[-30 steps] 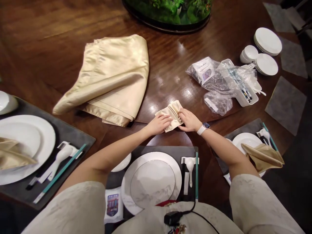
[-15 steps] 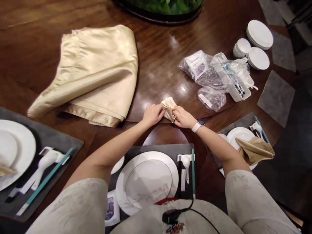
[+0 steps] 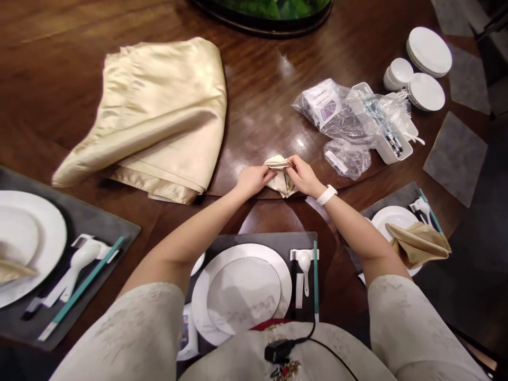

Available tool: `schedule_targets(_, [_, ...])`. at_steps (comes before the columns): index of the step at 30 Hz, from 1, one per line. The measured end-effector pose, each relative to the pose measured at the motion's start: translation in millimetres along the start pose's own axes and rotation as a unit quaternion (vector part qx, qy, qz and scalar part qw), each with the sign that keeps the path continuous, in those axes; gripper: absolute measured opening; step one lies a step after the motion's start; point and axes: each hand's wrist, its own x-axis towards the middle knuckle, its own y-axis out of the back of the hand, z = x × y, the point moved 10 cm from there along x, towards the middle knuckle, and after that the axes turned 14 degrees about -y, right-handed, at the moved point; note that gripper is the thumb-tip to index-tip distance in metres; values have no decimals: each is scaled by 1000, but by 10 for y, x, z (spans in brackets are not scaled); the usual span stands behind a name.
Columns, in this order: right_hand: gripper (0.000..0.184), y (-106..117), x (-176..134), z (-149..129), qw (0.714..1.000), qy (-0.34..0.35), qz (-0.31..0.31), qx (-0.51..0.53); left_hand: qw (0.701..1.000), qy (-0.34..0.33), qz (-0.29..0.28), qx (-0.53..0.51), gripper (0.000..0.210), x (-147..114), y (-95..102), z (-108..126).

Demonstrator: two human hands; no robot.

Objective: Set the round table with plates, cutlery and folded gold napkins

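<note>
A small gold satin napkin [image 3: 281, 182], gathered into folds, is between my two hands on the wooden table. My left hand [image 3: 254, 180] pinches its left side, fingers closed on the cloth. At its right upper edge my right hand [image 3: 302, 175], with a white watch strap on the wrist, grips the folds. Nearer to me, below the hands, a white plate [image 3: 201, 301] with a smaller plate [image 3: 244, 291] on it rests on a grey placemat [image 3: 305, 238]. Beside the plates lie a white spoon [image 3: 305, 264] and teal-wrapped chopsticks [image 3: 316, 286].
A large folded gold cloth [image 3: 166, 116] lies at left. To the right are a plastic bag [image 3: 331, 108], a white cutlery box [image 3: 397, 153] and stacked white plates [image 3: 429, 50]. Another setting at right holds a folded napkin [image 3: 418, 243]; a further plate [image 3: 55, 243] is at left.
The napkin has been turned between my hands, its pleated edge now running across the top. My right hand has moved slightly right and up, and its wrist has rotated.
</note>
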Motion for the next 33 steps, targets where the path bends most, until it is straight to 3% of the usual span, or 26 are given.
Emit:
schedule_targets(4, [13,-48,-130,-127,995,55,-14,-81,990,134,-1,-50,41,25,128,-133])
schedule_targets(7, [19,-122,-239,-132,987,91,-34,-125,979,189,20,-68,35,70,211,-209])
schedule_targets(18, [33,-545,-530,97,922,148,-114,-340,972,224,31,-66,46,135,103,-295])
schedule_targets(23, [44,-603,-503,78,890,132,-134,-415,977,198,51,-65,37,126,115,-245])
schedule_targets(27, [37,-638,-448,68,876,121,-143,-444,987,87,113,-77,40,68,225,-135])
schedule_targets(30, [32,-667,-400,68,874,99,-134,-456,980,16,178,-89,46,-152,361,-40])
schedule_targets(33, [32,-665,-313,50,889,58,-109,-441,961,0,245,-131,41,-563,458,47])
